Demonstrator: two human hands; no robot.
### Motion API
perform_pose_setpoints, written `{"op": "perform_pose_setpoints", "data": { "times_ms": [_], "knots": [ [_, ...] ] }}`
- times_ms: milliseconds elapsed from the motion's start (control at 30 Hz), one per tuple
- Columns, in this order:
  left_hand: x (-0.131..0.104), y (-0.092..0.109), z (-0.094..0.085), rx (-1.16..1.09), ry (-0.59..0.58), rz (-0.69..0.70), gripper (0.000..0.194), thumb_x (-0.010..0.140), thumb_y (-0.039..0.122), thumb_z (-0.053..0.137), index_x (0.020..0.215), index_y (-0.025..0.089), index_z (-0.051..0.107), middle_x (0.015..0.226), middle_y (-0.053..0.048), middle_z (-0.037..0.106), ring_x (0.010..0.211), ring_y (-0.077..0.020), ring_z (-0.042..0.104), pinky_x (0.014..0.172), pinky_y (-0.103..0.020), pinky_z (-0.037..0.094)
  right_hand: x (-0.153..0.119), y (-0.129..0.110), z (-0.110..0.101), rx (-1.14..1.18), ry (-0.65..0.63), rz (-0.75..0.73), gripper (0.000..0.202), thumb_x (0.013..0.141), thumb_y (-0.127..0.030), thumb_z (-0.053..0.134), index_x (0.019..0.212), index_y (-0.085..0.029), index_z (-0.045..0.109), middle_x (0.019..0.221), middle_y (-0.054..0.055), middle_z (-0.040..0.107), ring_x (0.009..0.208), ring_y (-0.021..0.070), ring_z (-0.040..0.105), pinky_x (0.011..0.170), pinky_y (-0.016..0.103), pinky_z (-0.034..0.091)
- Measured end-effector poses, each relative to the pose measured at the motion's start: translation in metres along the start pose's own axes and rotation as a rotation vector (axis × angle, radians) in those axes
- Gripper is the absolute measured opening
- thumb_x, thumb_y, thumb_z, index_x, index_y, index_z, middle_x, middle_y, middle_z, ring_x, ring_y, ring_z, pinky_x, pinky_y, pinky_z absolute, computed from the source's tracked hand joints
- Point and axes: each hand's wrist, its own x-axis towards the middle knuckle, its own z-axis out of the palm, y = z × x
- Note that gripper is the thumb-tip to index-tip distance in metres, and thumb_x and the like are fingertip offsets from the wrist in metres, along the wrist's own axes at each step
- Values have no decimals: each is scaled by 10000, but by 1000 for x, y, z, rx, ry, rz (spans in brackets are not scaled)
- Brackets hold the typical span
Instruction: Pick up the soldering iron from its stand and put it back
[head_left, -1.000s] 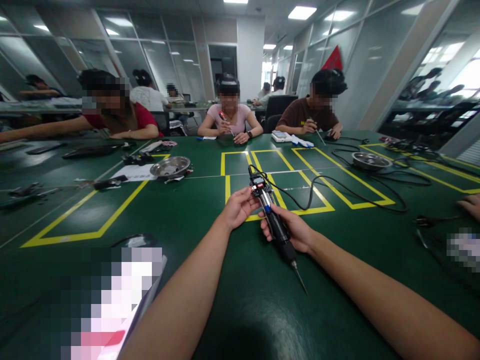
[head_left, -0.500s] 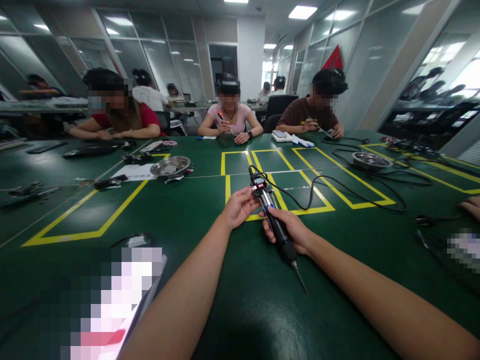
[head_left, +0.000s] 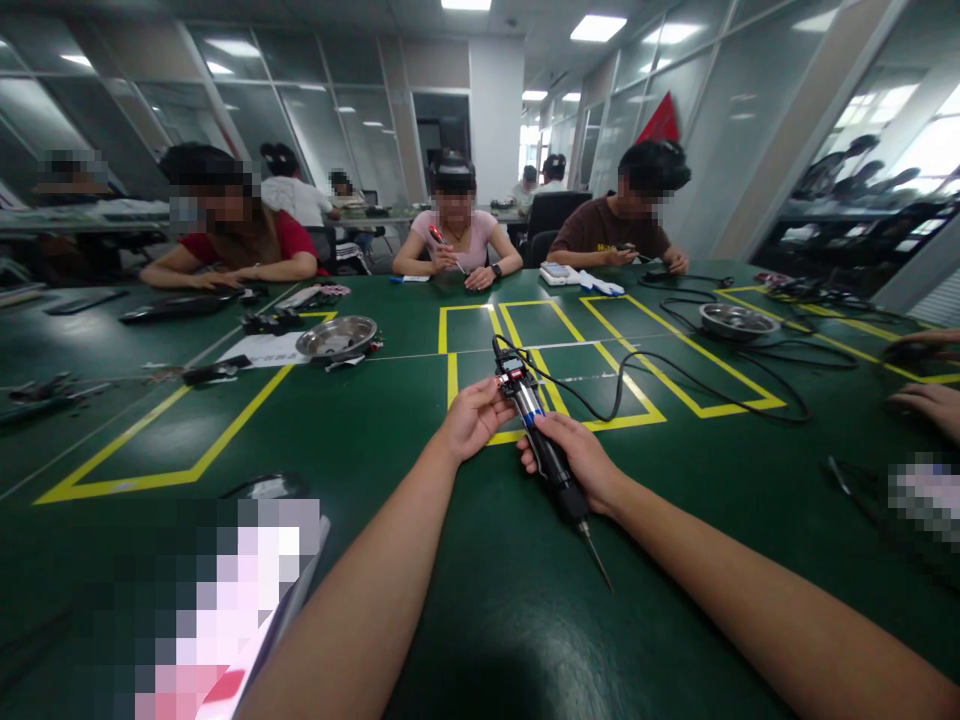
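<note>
A corded electric screwdriver (head_left: pixel 555 460) lies slantwise in my grasp, its long thin bit pointing down toward me. My right hand (head_left: pixel 581 455) is wrapped round the black lower body, thumb near the blue band. At the rear end, my left hand (head_left: pixel 480 415) has its fingertips and thumb closed on the side by a small lit red spot; the exact contact is partly hidden. From that end a black cord (head_left: pixel 619 385) loops off to the right over the green table (head_left: pixel 480 620).
Yellow tape outlines (head_left: pixel 712 410) mark the table. A metal bowl (head_left: pixel 337 338) stands at left and another metal bowl (head_left: pixel 739 320) at right, near tangled cables. Several people sit across the table. At the right edge are another person's hands (head_left: pixel 930 400). A blurred-out object (head_left: pixel 247 590) lies near my left forearm.
My hands and the screwdriver keep nearly the same pose; the whole view has shifted slightly. At the right edge, more of the other person's hands has come into view.
</note>
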Motion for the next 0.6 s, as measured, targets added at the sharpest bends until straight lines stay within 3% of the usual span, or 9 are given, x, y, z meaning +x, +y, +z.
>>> {"op": "perform_pose_setpoints", "data": {
  "times_ms": [167, 600],
  "knots": [
    [0, 0, 2, -15, 20, 7, 224, 863, 157, 578, 1067, 75, 620, 1078, -167, 682, 972, -234, 668, 933, -406, 492, -1, 2, 0, 7, 33, -60, 335, 844, -337, 650, 1069, -227, 427, 798, 26, 688, 612, 165, 674, 564, 289, 566],
    [2, 0, 0, 19, 62, 0, 305, 859, 279, 614, 1099, 90, 626, 1084, -167, 688, 975, -237, 671, 886, -380, 517, -1, 5, 0, -9, -30, -82, 423, 877, -412, 602, 1113, -291, 273, 831, -1, 678, 619, 175, 681, 551, 320, 570]
  ]
}}
